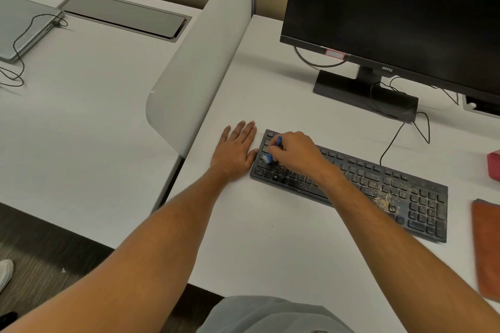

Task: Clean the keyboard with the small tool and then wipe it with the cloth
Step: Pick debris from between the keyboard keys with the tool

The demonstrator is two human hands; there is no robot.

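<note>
Fingers [281,147] of right hand [296,150] curled round small blue brush [272,151], bristles on black keyboard's [378,186] left end; left hand [235,150] flat on white desk [270,238], fingers straight, thumb touching keyboard; orange cloth [487,246] at desk's right edge

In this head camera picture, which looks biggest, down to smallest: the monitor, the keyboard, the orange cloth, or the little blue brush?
1. Monitor, though cut off by the frame.
2. Keyboard.
3. Orange cloth, only partly in view, so its rank is unsure.
4. Blue brush, clearly smallest.

Desk [270,238] bare in front of keyboard [378,189]; monitor stand [359,92] blocks behind.
</note>
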